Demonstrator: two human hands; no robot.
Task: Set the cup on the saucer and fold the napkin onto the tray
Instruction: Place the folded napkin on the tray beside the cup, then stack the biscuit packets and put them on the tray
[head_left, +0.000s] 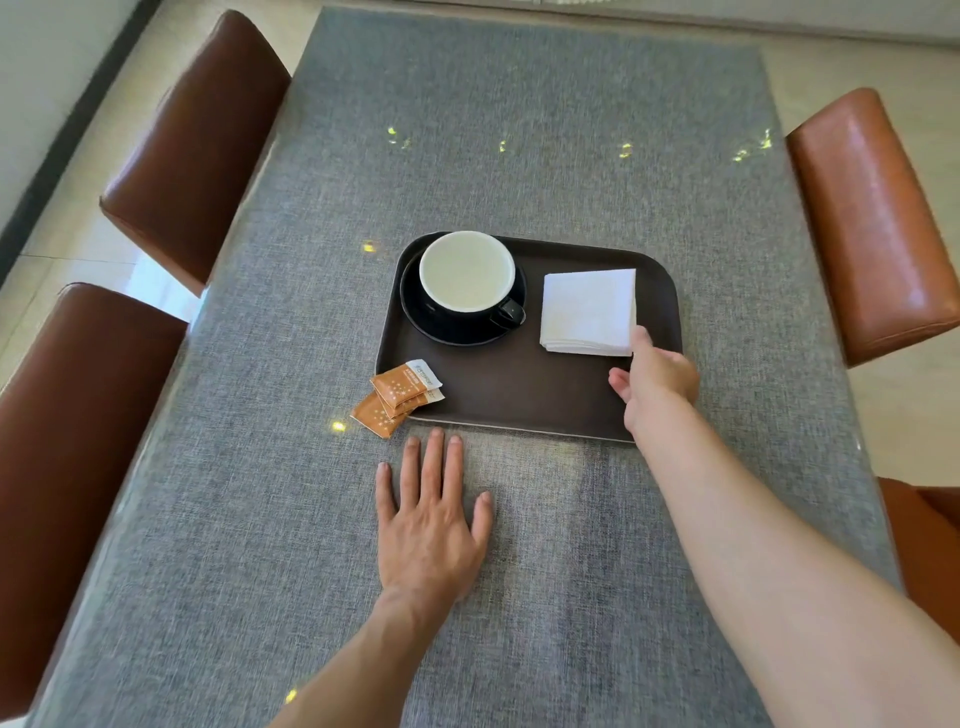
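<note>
- Head view: cup (466, 273) sat on saucer (457, 325), far-left on tray (519, 395).
- Napkin (589, 312) lay folded on tray's right side.
- Right hand (657, 376) touched napkin's near corner; grip hidden, can't tell.
- Left hand (431, 525) lay flat on table (519, 130), fingers spread.
- Sachets (400, 395) overlapped tray's near-left edge; print was unreadable.

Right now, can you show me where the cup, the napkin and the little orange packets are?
cup (466, 271), head view, on its pale inside.
napkin (589, 310), head view, middle of the top fold.
orange packets (400, 395), head view, on the upper packet.
</note>
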